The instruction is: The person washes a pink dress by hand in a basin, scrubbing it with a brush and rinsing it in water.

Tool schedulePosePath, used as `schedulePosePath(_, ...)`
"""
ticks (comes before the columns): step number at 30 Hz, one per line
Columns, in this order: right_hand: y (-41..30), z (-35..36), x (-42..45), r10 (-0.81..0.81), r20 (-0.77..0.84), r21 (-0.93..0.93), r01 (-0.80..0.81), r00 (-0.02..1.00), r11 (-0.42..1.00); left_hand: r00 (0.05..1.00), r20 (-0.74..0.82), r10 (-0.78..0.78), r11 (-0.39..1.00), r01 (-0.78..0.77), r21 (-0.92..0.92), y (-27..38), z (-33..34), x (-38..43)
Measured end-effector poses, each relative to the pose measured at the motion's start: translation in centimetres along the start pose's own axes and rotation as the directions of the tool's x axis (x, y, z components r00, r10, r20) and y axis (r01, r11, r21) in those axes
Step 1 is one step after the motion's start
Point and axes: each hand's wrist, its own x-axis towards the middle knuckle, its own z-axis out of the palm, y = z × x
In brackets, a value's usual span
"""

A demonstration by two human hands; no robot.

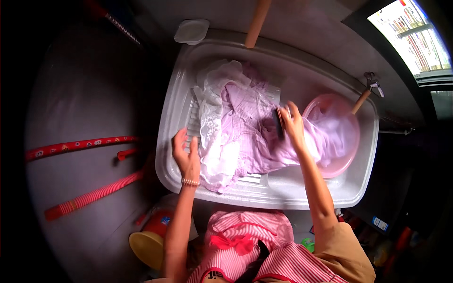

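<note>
A lilac garment with white lace (244,123) lies spread over the ribbed washboard part (192,122) of a grey laundry sink (283,198). Its right end trails into a pink plastic basin (348,155). My right hand (294,123), slightly blurred, grips a dark brush-like block (278,123) over the middle of the cloth. At the left of the garment, my left hand (187,154) has its fingers apart and holds nothing. A bracelet circles that wrist.
A metal tap (373,84) with a tan tube (361,102) projects over the basin. Another tan tube (257,26) hangs above the back rim. A whitish plastic container (191,31) sits at the back left corner. Red hoses (95,192) and a yellow bowl (147,247) are at the left.
</note>
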Motion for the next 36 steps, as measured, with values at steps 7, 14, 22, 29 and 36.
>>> schedulePosePath(7,0.0,-0.8,-8.8,-0.196,0.262,-0.195,0.251,0.945,0.948,0.915,0.257,0.312,0.786,-0.400,0.470,-0.3,13.1,6.1)
schedulePosePath(14,-0.6,-0.2,-6.2,-0.076,0.442,-0.352,0.250,0.894,0.902,0.944,0.249,0.217,0.691,-0.328,0.644,-2.6,17.2,8.6)
schedulePosePath(22,-4.6,-4.6,-9.3,-0.080,0.612,-0.042,0.134,0.787,0.990,0.900,0.237,-0.366,0.705,0.434,-0.561,0.0,6.4,5.4)
schedulePosePath(29,-1.8,-4.3,-14.1,0.006,0.881,-0.182,0.326,0.473,0.928,0.885,-0.158,-0.438,0.897,0.420,-0.136,-5.2,-2.3,-4.9)
schedulePosePath(36,-6.2,-6.7,-7.8,0.006,0.845,-0.105,0.153,0.535,0.983,0.937,0.115,0.330,0.898,-0.349,0.268,3.4,3.8,-1.2)
